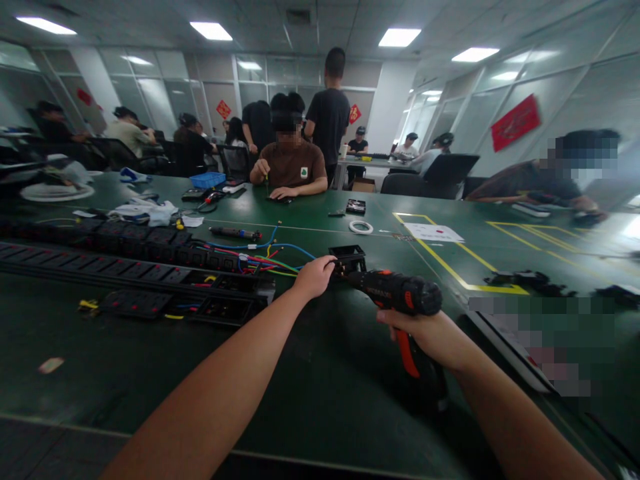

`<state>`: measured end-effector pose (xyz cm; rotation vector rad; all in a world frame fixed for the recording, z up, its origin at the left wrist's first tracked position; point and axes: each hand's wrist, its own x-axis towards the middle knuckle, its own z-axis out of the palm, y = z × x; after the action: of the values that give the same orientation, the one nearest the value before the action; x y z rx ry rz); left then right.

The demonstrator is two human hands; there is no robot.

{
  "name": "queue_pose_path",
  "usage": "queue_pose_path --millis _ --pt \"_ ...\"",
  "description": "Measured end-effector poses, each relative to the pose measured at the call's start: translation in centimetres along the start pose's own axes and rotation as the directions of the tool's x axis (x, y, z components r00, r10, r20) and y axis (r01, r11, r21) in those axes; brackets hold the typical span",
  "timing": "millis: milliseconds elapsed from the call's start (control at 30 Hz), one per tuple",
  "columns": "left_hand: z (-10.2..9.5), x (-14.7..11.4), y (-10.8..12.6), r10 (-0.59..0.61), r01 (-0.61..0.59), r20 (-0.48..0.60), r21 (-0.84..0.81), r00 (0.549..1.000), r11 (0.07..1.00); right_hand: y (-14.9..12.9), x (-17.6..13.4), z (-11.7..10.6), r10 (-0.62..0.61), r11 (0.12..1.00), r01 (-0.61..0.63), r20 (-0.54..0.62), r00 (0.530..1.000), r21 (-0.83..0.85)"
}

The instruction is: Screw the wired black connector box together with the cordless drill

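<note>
My right hand (425,327) is wrapped round the grip of a black and orange cordless drill (395,290), which points left. Its tip is close to the fingers of my left hand (316,277). Those fingers are closed at the near left edge of a small black rectangular frame (349,252), gripping it. Blue, red, green and yellow wires (275,261) run from the left toward this frame. They come out of a long black power strip (125,240) with rows of sockets. Exactly where the drill tip meets the frame is hard to see.
A black rail with red-marked slots (90,260) lies along the left. Beyond are a dark pen-shaped tool (235,233), a white tape roll (361,227), a paper sheet (433,232) and a blue bin (207,180). A person (293,167) works across the green table (300,413).
</note>
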<state>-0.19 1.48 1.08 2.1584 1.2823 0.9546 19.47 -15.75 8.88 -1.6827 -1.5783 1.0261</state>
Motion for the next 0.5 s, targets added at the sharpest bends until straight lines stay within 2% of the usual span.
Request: queue_pose_path --millis 500 --pt "0.11 0.08 -0.17 0.006 -0.006 0.004 -0.014 1.000 1.000 -0.17 -0.01 -0.02 0.026 0.999 -0.026 -0.004 1.000 -0.041"
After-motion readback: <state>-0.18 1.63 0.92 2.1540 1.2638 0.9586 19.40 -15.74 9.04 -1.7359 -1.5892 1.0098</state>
